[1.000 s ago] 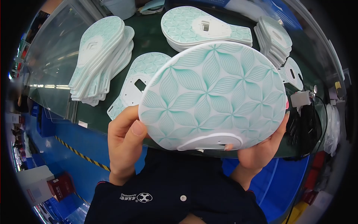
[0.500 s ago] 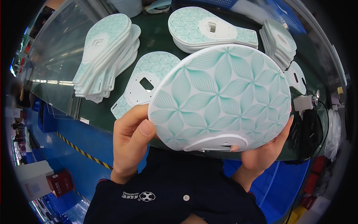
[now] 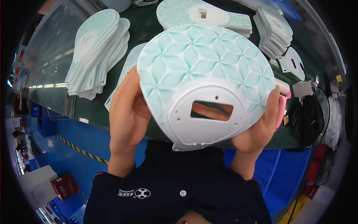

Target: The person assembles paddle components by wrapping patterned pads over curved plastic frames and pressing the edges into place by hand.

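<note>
A white plastic panel [image 3: 207, 48] with a raised green petal pattern is held up in front of me, its wide rounded end away from me. Its smooth white section has a rectangular cutout and small holes, and a finger shows through the cutout. My left hand [image 3: 126, 115] grips the left edge. On the right edge, my right hand [image 3: 259, 128] holds it with the thumb at the front and fingers behind. Behind my left hand, partly covered, a similar panel [image 3: 130, 61] lies on the dark green table [image 3: 143, 26].
Stacks of matching panels stand at the left [image 3: 93, 48], the back [image 3: 179, 13] and the right [image 3: 274, 28]. A smaller panel [image 3: 292, 64] lies at right, near a pink-handled tool [image 3: 282, 108] and black bundled material [image 3: 311, 121]. A clear sheet [image 3: 48, 67] borders the left side.
The panel has tilted, so its white section with the cutout now faces me more fully. It has moved slightly left and up in view. The pink-handled tool has come into sight.
</note>
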The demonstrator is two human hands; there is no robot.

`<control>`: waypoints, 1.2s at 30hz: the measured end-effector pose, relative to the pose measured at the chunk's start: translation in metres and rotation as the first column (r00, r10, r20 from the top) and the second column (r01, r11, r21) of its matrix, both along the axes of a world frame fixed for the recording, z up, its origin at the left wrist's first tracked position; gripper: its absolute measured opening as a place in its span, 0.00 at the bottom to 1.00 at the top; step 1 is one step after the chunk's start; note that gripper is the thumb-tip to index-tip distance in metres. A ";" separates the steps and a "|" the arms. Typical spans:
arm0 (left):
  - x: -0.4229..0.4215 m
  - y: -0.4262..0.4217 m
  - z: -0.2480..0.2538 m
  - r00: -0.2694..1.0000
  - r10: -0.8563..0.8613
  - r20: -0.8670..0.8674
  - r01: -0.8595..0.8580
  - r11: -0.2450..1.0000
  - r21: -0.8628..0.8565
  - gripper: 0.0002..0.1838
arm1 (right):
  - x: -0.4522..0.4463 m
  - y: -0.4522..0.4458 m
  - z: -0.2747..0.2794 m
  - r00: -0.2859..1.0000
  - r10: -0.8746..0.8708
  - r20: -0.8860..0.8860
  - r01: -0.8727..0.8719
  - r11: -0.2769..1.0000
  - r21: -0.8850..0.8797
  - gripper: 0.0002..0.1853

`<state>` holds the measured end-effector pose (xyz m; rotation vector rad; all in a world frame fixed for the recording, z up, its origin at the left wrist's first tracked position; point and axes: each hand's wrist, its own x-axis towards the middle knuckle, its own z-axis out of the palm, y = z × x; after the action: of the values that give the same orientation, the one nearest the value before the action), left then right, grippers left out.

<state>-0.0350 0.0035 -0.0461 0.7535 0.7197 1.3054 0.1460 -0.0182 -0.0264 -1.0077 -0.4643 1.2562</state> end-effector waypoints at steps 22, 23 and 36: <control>0.022 -0.053 0.026 0.839 -0.544 0.022 0.544 0.839 -0.007 0.36 | 0.033 0.042 0.027 0.766 0.417 -0.489 -0.196 0.877 0.439 0.35; 0.021 -0.053 0.025 0.837 -0.547 0.030 0.547 0.837 0.003 0.36 | 0.038 0.037 0.019 0.634 0.583 -0.509 -0.271 0.783 0.560 0.35; 0.034 -0.001 0.012 0.902 -0.216 -0.374 0.303 0.933 0.192 0.63 | 0.007 0.013 -0.011 0.772 0.297 0.562 -0.476 0.856 0.202 0.33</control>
<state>-0.0009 0.0028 -0.0346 1.2632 0.7117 1.0334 0.1527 -0.0056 -0.0375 -0.9715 -1.3300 1.2021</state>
